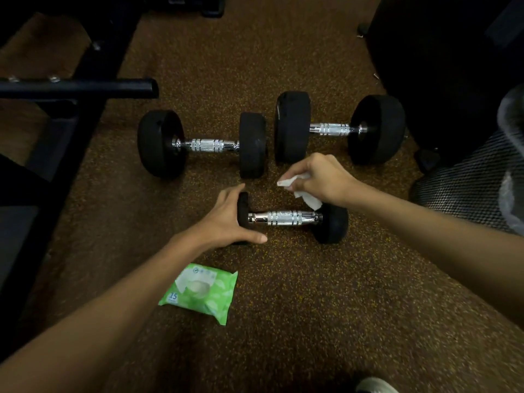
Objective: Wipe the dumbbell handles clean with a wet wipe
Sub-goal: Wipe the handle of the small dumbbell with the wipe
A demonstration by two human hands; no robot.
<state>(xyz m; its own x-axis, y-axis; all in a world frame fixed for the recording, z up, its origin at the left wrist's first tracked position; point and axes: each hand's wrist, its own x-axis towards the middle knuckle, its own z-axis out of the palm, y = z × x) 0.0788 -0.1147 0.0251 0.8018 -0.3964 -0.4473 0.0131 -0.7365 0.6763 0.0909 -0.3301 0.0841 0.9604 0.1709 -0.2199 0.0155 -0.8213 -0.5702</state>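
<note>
three dumbbells are laid on the speckled floor [312, 293], and the small dumbbell [292, 218] nearest the wearer is taken here as the landmark. beyond it and to its left a large dumbbell [202, 144] is seen; beyond it and to its right, a second large one [338, 129]. a mesh bin [465, 188] stands off to its right, and a black frame [76, 87] runs well off to its left.

the left hand [229, 222] is spread open and cupped over the small dumbbell's left head, thumb on the floor side, fingers over the top; it steadies rather than clamps. the right hand [320, 177] is closed around a crumpled white wipe [300, 191], held just above the right end of the chrome handle [285, 217]; whether the wipe touches the metal cannot be told.

the step in hand is judged to be the wiping of this handle. it would be done well if the head were kept pinned so the dumbbell cannot roll, the wipe wrapped around the bar rather than dabbed on top, and drawn end to end with a twist so the grooved rings and knurling are reached. the underside should be reached by rolling the dumbbell a little. the two large handles appear yet to be wiped.

nearer than the small dumbbell, to its left, a green wipe pack [200, 293] lies flat. a "15" is printed on its corner; the brand mark is too small to be read.
</note>
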